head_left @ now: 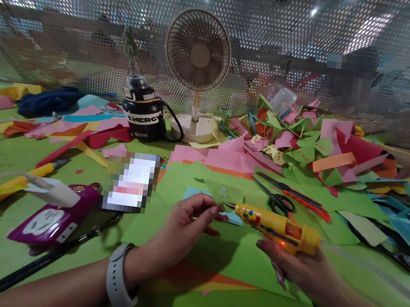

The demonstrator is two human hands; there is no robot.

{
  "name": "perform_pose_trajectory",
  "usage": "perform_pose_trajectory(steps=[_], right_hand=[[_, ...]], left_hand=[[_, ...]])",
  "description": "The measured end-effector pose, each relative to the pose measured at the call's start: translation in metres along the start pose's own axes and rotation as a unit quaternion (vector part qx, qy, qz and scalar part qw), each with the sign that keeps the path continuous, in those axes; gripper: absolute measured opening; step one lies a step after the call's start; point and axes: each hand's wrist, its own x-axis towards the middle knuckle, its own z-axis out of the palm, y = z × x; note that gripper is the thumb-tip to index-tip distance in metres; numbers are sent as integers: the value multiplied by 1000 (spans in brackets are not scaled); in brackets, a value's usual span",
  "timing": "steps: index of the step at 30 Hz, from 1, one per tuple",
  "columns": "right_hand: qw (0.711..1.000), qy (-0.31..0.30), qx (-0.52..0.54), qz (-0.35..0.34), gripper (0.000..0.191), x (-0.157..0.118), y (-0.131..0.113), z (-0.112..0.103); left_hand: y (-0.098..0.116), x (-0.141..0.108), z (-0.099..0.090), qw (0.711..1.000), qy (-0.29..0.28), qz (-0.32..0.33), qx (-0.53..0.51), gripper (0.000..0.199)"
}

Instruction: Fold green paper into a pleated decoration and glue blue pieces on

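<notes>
My right hand (pixel 301 269) grips a yellow hot glue gun (pixel 264 219), its small orange light lit and its metal nozzle pointing left. Just left of that nozzle is my left hand (pixel 182 228), wearing a pale watch band. Its thumb and forefinger are pinched together; whatever is between them is hidden or too small to name. Light blue paper (pixel 234 218) shows partly behind these fingers. Under both hands lie sheets of green paper (pixel 173 189), with orange edges below. Black-handled scissors (pixel 279 202) rest beyond the glue gun, beside an orange-and-black cutter (pixel 308 202).
A fan (pixel 199 54) and a black bottle (pixel 144 115) stand at the back. Paper scraps (pixel 297 140) are heaped at the right. A phone (pixel 131 184), a purple power strip (pixel 57 214) with a white plug and a yellow tool (pixel 15 189) lie left. A cord trails right.
</notes>
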Motion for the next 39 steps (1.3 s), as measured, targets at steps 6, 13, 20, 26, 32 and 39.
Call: perform_pose_trajectory(steps=[6,13,20,26,32,39], right_hand=[[1000,-4,-13,5,57,-1,-2,0],[1000,-4,-14,2,55,-1,1,-1],[1000,0,-19,5,54,0,-1,-1],[1000,2,-20,11,56,-2,-4,-1],[999,17,-39,13,53,-4,-2,1],[990,98,-99,-37,42,-8,-2,1]], left_hand=[[0,0,0,1000,1,6,-2,19],[1,0,1,1000,2,10,-2,19],[1,0,0,1000,1,17,15,21],[1,0,1,1000,-1,13,10,20],[0,0,1,1000,-2,24,17,19],[-1,0,-1,999,-4,40,33,16]])
